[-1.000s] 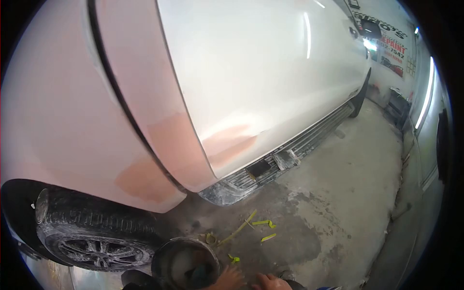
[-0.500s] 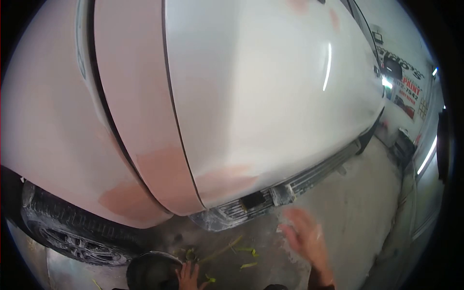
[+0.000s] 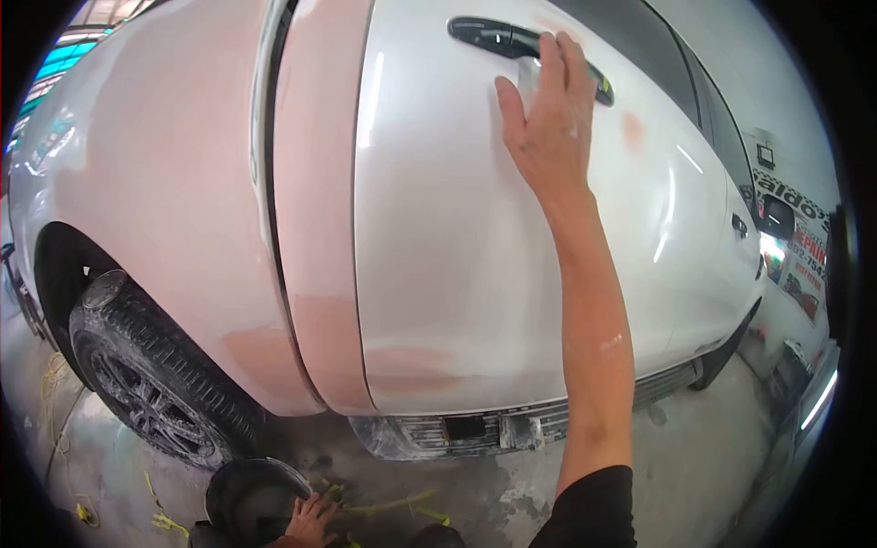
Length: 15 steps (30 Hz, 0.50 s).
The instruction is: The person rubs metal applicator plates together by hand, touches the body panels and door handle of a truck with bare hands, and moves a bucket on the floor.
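Observation:
My right hand (image 3: 551, 128) is raised to the black door handle (image 3: 493, 36) of a white vehicle door (image 3: 457, 228). Its fingers stretch up across the handle and the thumb stands apart; whether the fingertips press on it I cannot tell. Low down, my left hand (image 3: 311, 521) lies with fingers spread at the rim of a dark bucket (image 3: 219, 489) on the floor. Pinkish sanded patches (image 3: 406, 370) mark the lower door and the panel beside it.
A dusty wheel (image 3: 151, 374) stands at the left. Below the door runs a grey side step (image 3: 475, 437). Strips of yellow-green tape (image 3: 393, 502) lie on the concrete floor near the bucket. A side mirror (image 3: 776, 217) and a wall sign (image 3: 804, 265) are at far right.
My right hand has risen from beside the side step up to the door handle. The view has tilted up, bringing the handle and windows in. My left hand stays at the bucket.

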{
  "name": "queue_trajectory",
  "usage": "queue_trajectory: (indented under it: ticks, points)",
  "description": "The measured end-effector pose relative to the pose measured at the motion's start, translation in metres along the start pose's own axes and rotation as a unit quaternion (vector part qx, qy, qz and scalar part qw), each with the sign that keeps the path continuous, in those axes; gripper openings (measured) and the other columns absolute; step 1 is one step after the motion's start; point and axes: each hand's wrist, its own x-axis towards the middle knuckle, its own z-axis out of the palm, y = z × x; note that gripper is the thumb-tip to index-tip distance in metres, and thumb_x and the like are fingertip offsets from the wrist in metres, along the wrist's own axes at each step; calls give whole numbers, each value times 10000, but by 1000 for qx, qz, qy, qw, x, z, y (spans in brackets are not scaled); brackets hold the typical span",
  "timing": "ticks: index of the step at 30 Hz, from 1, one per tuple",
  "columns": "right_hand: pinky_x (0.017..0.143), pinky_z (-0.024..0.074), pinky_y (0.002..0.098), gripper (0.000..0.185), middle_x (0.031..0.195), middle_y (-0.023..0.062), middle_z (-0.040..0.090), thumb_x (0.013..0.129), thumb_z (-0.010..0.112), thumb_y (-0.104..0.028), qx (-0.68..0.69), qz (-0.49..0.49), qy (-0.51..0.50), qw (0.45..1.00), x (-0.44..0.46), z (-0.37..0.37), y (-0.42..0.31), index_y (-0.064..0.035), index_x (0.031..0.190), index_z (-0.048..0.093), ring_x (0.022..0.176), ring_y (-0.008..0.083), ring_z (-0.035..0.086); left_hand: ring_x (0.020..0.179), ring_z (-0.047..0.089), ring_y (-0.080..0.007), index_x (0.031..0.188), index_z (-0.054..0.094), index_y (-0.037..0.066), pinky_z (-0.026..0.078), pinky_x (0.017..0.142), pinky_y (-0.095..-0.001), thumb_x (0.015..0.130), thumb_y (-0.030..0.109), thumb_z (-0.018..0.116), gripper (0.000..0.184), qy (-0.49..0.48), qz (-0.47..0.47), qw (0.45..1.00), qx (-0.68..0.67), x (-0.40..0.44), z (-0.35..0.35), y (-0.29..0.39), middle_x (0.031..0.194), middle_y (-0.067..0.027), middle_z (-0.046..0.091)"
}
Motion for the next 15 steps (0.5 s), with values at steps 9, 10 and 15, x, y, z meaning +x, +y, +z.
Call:
queue_trajectory:
  ticks: [9,10,15]
  points:
    - [986,475,421,545,1219,162,643,868,733,-390,157,138,-182,961,44,-4,88,-9,1246,643,1134,324,612,1515,149,-414,1528,372,109,178,1205,-598,892,319,694,742,74,12,997,16,-3,20,-1,1609,-184,257]
    - [965,486,409,538,1201,157,658,867,735,-390,200,147,-185,951,44,-7,94,-10,1237,648,1103,313,630,1505,174,-438,1501,431,127,212,1192,-611,885,369,693,712,97,35,994,25,-1,21,-3,1591,-195,293]
    - [900,506,367,462,1094,102,722,839,766,-386,266,186,-201,924,50,-3,110,-63,1163,701,985,257,674,1497,202,-405,1570,290,108,170,1222,-553,916,136,666,755,175,-102,976,-83,-9,15,48,1628,-177,216]
